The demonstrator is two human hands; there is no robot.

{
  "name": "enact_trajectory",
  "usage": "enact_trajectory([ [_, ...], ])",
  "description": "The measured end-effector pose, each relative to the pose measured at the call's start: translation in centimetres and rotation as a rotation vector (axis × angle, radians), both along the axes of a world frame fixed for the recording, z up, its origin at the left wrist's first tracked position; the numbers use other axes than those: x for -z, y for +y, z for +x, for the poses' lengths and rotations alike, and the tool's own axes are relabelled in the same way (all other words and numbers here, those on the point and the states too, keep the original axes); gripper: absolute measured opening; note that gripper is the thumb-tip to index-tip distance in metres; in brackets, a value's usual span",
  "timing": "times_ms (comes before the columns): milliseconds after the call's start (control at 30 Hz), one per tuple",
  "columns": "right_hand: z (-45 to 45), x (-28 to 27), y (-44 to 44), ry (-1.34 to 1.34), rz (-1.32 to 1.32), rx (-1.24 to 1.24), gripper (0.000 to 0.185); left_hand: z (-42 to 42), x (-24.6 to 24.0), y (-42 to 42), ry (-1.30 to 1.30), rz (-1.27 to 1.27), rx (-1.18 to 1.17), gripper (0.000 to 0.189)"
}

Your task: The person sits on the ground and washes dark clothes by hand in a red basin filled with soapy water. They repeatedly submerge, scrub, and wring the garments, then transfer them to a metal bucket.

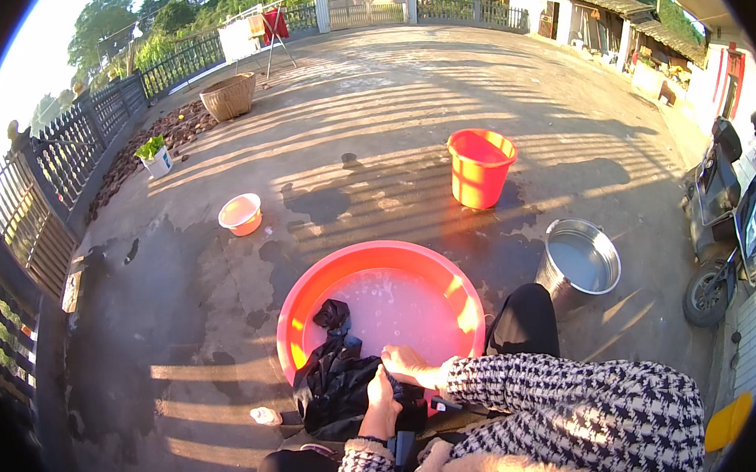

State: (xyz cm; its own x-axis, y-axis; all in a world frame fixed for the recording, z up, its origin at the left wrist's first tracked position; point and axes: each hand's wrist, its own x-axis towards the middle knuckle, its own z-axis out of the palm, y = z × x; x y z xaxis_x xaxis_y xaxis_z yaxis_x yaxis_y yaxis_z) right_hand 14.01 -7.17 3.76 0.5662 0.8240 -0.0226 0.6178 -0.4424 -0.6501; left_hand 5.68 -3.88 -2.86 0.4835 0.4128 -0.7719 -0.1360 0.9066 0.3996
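A wet black garment point(337, 389) hangs over the near left rim of a large red plastic basin point(301, 278), and one end of it trails into the water. Cloudy, pale water point(400, 307) with some bubbles fills the basin's floor. My left hand point(381, 399) grips the garment at the near rim, its thumb pointing up. Just beyond it and touching or nearly touching, my right hand point(407, 365) is closed in a fist around a bunched part of the same black cloth. The cloth inside both fists is mostly hidden.
A steel bucket point(596, 252) of greyish water stands right of my knee. Farther off are a tall red bucket point(480, 178), a small orange basin point(241, 217) and a wicker basket point(229, 98). A motor scooter point(711, 283) is parked at right. Wet patches mark the concrete.
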Motion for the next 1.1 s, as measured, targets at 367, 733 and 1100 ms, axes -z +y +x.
enact_trajectory([
  [367, 1.2, 1.8, -0.1, 0.029, -0.019, -0.15, 0.035, -0.6, -1.5, 0.7, 0.054, 0.089, 0.085, 0.034],
  [733, 4.9, 2.5, -1.8, 1.38, -0.542, -0.095, 0.07, -3.7, -7.5, 3.3, -0.321, 0.381, -0.093, 0.014],
  [1100, 10.7, 1.8, 1.0, 1.125, -0.106, -0.064, 0.016, -5.3, -3.2, 4.2, -0.027, 0.294, 0.248, 0.032],
])
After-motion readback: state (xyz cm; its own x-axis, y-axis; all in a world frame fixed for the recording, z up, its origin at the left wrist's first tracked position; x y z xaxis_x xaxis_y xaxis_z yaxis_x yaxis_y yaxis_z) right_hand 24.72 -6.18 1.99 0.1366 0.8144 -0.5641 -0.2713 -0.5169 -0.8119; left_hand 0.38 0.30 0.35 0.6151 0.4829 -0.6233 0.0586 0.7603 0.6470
